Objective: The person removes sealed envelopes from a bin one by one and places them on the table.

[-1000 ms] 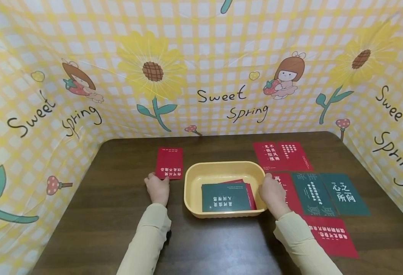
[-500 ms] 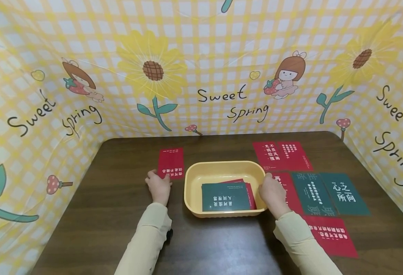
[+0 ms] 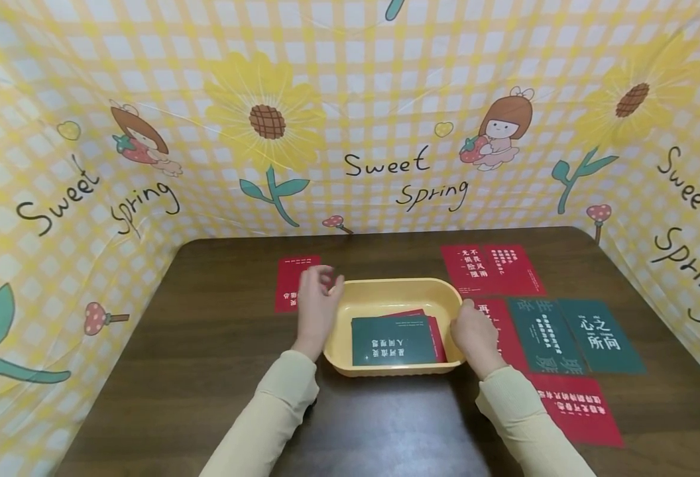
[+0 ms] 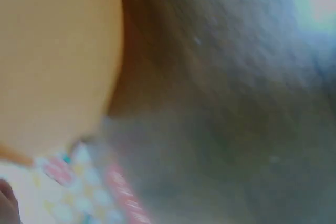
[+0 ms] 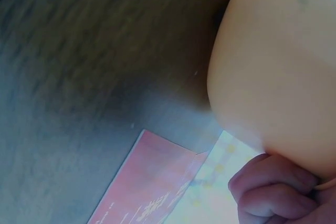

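Observation:
A shallow yellow plastic basin (image 3: 398,286) stands mid-table, holding a green card (image 3: 394,334) on top of some red ones. At its right rim my right hand (image 3: 475,334) grips the edge; its curled fingers (image 5: 273,187) show in the right wrist view. My left hand (image 3: 315,311) is over the basin's left rim, fingers loosely bent, with nothing visible in them. Behind that hand, partly covered by it, a red card (image 3: 287,281) with white writing lies on the table. The left wrist view is blurred.
Several cards lie on the right: a green card (image 3: 600,334), another patterned green card (image 3: 543,334), and red cards, one nearest the front (image 3: 583,411). A yellow checked cloth (image 3: 386,119) hangs around the back and sides of the brown table (image 3: 177,371).
My left hand has left the lower edge of the left red card and moved right and up to the basin's left rim. The right hand stays on the basin.

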Demonstrator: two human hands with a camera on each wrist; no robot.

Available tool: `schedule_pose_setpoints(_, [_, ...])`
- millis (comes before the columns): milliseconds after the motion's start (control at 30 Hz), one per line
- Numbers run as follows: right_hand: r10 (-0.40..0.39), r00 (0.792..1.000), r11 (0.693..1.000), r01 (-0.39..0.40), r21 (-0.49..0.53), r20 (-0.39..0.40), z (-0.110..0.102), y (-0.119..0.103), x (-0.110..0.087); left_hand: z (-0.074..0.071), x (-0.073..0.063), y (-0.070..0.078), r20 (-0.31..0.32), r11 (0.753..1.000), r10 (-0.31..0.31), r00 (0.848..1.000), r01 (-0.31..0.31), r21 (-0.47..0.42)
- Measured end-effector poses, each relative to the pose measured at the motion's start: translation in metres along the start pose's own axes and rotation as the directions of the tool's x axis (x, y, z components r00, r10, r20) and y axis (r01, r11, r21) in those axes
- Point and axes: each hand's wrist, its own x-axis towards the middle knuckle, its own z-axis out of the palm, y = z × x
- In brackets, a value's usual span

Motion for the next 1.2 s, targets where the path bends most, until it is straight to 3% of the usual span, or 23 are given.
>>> schedule_pose_setpoints(33, [0.000,1.000,1.000,0.000,0.000,-0.001,0.000,0.000,0.000,0.003,-0.003,0.006,0.105,0.998,0.040,0.994,-0.045,0.047])
schedule_pose_setpoints(67, [0.002,1.000,1.000,-0.002,0.002,-0.001,0.000,0.001,0.000,0.006,-0.007,0.011,0.215,0.991,0.069,0.974,-0.092,0.097])
schedule_pose_setpoints(133, [0.003,1.000,1.000,-0.003,0.002,-0.004,0.000,0.001,0.000,0.012,-0.016,0.021,0.413,0.965,0.101,0.905,-0.190,0.182])
schedule_pose_setpoints(200, [-0.005,1.000,1.000,0.005,0.000,-0.004,0.001,0.001,0.001,0.017,-0.023,0.026,0.537,0.941,0.087,0.839,-0.247,0.233])
schedule_pose_setpoints(233, [-0.010,1.000,1.000,0.010,0.000,-0.003,0.001,0.001,0.001,0.019,-0.025,0.027,0.571,0.932,0.075,0.817,-0.262,0.252])
schedule_pose_setpoints(267, [-0.011,1.000,1.000,0.011,0.000,-0.002,0.002,0.000,0.002,0.021,-0.028,0.027,0.587,0.925,0.057,0.807,-0.264,0.274])
schedule_pose_setpoints(433, [-0.019,1.000,1.000,0.019,-0.009,0.001,0.002,0.000,0.003,0.025,-0.032,0.017,0.582,0.893,0.027,0.813,-0.281,0.352])
schedule_pose_setpoints(500, [-0.022,1.000,1.000,0.021,-0.017,-0.004,0.002,0.001,0.003,0.025,-0.031,0.013,0.589,0.875,0.023,0.808,-0.301,0.379])
schedule_pose_setpoints(767, [-0.041,0.999,0.999,0.041,-0.025,-0.014,0.000,0.001,0.002,0.028,-0.031,0.009,0.669,0.821,-0.038,0.743,-0.359,0.445])
schedule_pose_setpoints(900, [-0.047,0.999,0.999,0.047,-0.025,-0.022,-0.001,0.001,0.002,0.029,-0.031,0.008,0.687,0.801,-0.048,0.725,-0.384,0.460])
schedule_pose_setpoints(1033, [-0.046,0.999,0.999,0.045,-0.019,-0.021,-0.002,0.001,0.002,0.029,-0.031,0.009,0.691,0.803,-0.057,0.721,-0.378,0.461])
schedule_pose_setpoints(1200, [-0.045,0.999,0.999,0.045,-0.020,-0.025,-0.002,0.002,0.002,0.029,-0.031,0.009,0.688,0.783,-0.051,0.724,-0.399,0.478])
